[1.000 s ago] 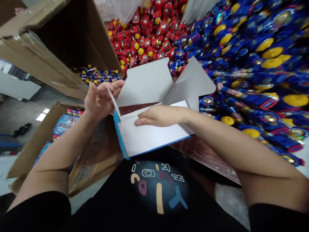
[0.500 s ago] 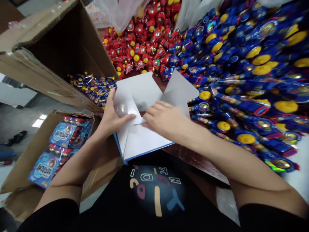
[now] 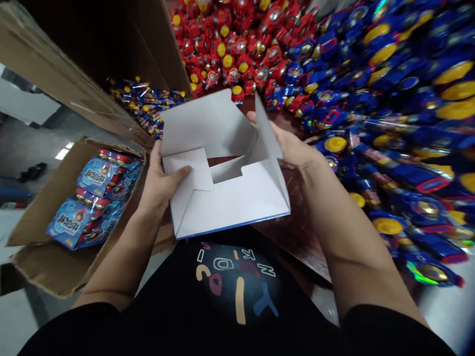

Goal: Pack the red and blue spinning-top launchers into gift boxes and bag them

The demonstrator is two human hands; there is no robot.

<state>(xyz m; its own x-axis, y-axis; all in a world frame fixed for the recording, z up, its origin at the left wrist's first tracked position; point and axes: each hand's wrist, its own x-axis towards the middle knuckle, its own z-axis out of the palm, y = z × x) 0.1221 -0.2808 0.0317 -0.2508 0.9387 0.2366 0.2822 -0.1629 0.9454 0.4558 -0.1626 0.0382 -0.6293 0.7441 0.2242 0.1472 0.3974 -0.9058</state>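
A white cardboard box with a blue outer edge is held in front of my body, its flaps partly folded and a gap showing in the middle. My left hand grips its left side, thumb pressed on the left flap and fingers mostly hidden behind. At the right, my right hand holds the box by its raised right flap, fingers partly hidden behind that flap. The large back flap stands up, tilted away from me.
Red toys are heaped behind the box and blue toys spread over the right side. A tall carton stands at the left, near small blue-yellow pieces. Lower left, an open carton holds blue toy packages.
My right hand has moved from the middle of the flaps to the box's right side. The left flap now lies flatter, and the right flap has been folded up.
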